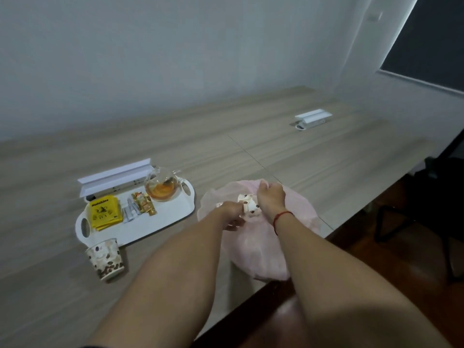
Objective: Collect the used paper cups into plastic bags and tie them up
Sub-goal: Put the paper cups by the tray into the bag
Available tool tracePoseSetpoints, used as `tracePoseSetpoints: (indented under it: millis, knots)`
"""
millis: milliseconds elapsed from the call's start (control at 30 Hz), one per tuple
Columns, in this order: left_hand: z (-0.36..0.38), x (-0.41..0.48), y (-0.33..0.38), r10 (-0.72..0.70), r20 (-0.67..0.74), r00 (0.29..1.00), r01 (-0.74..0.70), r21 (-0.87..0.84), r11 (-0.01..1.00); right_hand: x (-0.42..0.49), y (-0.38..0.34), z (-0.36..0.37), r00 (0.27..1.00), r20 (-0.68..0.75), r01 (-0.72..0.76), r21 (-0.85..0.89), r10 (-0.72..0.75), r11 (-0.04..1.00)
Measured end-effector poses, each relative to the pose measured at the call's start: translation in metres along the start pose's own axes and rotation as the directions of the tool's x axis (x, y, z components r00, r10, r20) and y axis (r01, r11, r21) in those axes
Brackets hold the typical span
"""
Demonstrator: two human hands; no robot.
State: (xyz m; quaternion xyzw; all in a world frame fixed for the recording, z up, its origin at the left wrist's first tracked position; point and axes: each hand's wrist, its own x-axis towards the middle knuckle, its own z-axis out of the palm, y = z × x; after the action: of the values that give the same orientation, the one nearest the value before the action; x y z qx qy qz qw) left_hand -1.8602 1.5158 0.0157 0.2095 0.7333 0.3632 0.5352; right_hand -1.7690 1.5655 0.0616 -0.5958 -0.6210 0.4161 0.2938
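a cup point(105, 259) stands upright on the worktop point(251, 151) at the near left, just in front of a white tray point(160, 222). on the tray lie a yellow packet point(105, 215), some small sachets point(143, 207) too blurred to read, and a glass teapot point(162, 187) with amber liquid. behind the tray a white box point(115, 178) has its lid raised; what it holds is hard to make out.

to the right, a thin pink bag point(253, 249) spreads over the worktop's near edge. the left hand point(232, 216) is closed around a second cup point(249, 209) at the bag's mouth; its fingers are mostly hidden behind the knuckles and the cup. the right hand point(271, 199) is pinched shut on the bag's rim, lifting it, with a red string point(282, 217) round the wrist. whether more cups lie inside the bag cannot be told through the plastic.

the worktop is pale wood grain with a seam across it. another white box point(312, 119) sits far right. beyond is a plain wall, a dark window at the upper right, and a chair point(426, 209), cut off by the frame, on a reddish floor.
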Motion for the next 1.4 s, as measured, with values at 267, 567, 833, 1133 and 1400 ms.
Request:
tracePoseSetpoints:
  millis: [267, 567, 833, 1133, 1400]
  knots:
    - [0.028, 0.027, 0.013, 0.062, -0.293, 0.954, -0.093, -0.093, 0.991, 0.010, 0.013, -0.020, 0.988, 0.127, 0.087, -0.006, -0.086, 0.996]
    - [0.039, 0.029, 0.002, 0.102, -0.450, 0.887, 0.036, 0.288, 0.957, 0.021, 0.028, -0.041, 0.967, 0.219, 0.132, -0.001, -0.128, 0.991]
    - [-0.024, -0.007, -0.022, 0.095, -0.565, 0.819, 0.116, 0.326, 0.938, -0.004, 0.004, -0.012, 0.941, 0.321, 0.155, -0.116, -0.111, 0.981]
    - [-0.128, -0.045, -0.088, 0.005, -0.678, 0.735, 0.286, 0.317, 0.904, -0.044, -0.010, 0.044, 0.934, 0.340, 0.162, -0.134, -0.108, 0.978]
    - [-0.198, -0.049, -0.147, -0.114, -0.736, 0.668, 0.400, 0.226, 0.888, -0.065, -0.002, 0.076, 0.952, 0.305, 0.107, -0.228, -0.033, 0.968]
